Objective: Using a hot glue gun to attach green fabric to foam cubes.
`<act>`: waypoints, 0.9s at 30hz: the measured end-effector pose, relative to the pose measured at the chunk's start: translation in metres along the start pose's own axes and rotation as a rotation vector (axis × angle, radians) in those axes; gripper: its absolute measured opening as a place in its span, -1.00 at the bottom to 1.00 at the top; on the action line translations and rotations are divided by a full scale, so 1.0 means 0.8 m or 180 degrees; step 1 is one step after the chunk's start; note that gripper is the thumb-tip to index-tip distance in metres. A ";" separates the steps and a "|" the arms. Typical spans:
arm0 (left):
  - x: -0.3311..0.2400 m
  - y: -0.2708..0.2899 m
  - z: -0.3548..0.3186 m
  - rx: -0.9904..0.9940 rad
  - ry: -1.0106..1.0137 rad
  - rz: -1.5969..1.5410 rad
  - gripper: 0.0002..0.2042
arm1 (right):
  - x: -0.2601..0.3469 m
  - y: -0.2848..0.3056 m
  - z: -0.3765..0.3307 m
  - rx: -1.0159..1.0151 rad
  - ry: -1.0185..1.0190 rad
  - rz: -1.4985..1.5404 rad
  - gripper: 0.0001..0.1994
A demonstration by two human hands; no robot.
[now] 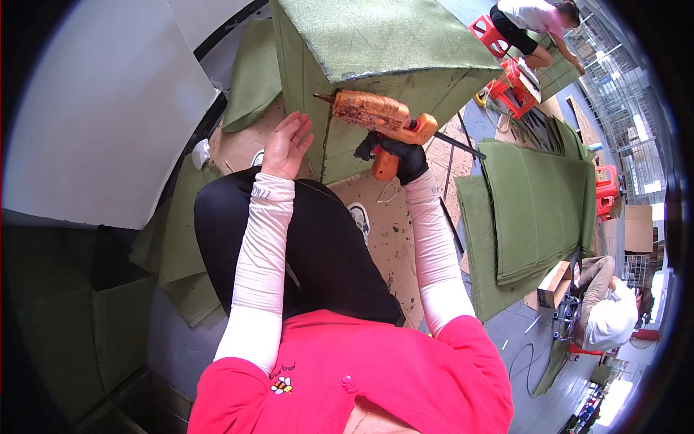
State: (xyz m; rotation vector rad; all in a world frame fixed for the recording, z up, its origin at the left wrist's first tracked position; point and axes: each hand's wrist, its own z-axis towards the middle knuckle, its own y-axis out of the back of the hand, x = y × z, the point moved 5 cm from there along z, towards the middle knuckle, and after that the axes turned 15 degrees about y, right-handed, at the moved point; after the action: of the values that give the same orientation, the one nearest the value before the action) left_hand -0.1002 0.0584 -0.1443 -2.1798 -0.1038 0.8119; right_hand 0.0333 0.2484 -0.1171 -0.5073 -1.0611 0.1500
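In my right hand (406,158), which wears a black glove, is an orange glue gun (372,116) smeared with dark stains. Its nozzle points left, and a black glue stick (461,145) juts out of its back end. My bare left hand (288,145) is held up just left of the nozzle, fingers stretched out and holding nothing. Right behind the glue gun stands a large green box-like block (390,36) with a dark seam along its near top edge. The glue gun covers part of its front face.
Stacked green sheets (542,210) lie on the right, with a cardboard box (555,284) beyond them. Stained cardboard (394,246) covers the floor under me. A large white panel (101,108) stands at left. One person (535,18) works at far right, another (611,318) sits lower right.
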 end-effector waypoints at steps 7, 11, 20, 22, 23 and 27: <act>0.002 -0.002 0.000 0.0026 0.0031 0.0000 -0.67 | -0.012 0.015 -0.017 -0.0390 -0.0308 -0.0486 -0.50; 0.000 -0.001 0.001 0.0024 0.0003 -0.0047 -0.67 | 0.005 0.013 -0.028 -0.0423 -0.0318 -0.0812 -0.60; 0.002 0.002 -0.002 -0.0028 -0.0009 -0.0037 -0.66 | 0.014 0.015 0.000 -0.0447 -0.0019 -0.0701 -0.59; 0.005 -0.001 -0.005 -0.0039 0.0095 0.0187 -0.64 | 0.006 0.015 0.003 -0.0277 0.0032 -0.0623 -0.60; 0.006 -0.002 -0.006 -0.0034 0.0086 0.0110 -0.64 | 0.003 0.015 0.004 -0.0201 0.0110 -0.0508 -0.61; 0.014 -0.008 -0.009 0.0114 0.0389 0.0429 -0.62 | -0.010 0.027 0.001 -0.0378 0.0022 -0.0759 -0.53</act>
State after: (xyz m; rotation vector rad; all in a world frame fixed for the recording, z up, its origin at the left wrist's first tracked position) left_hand -0.0859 0.0620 -0.1420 -2.2146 0.1194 0.7466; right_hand 0.0311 0.2649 -0.1334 -0.4835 -1.1192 -0.1256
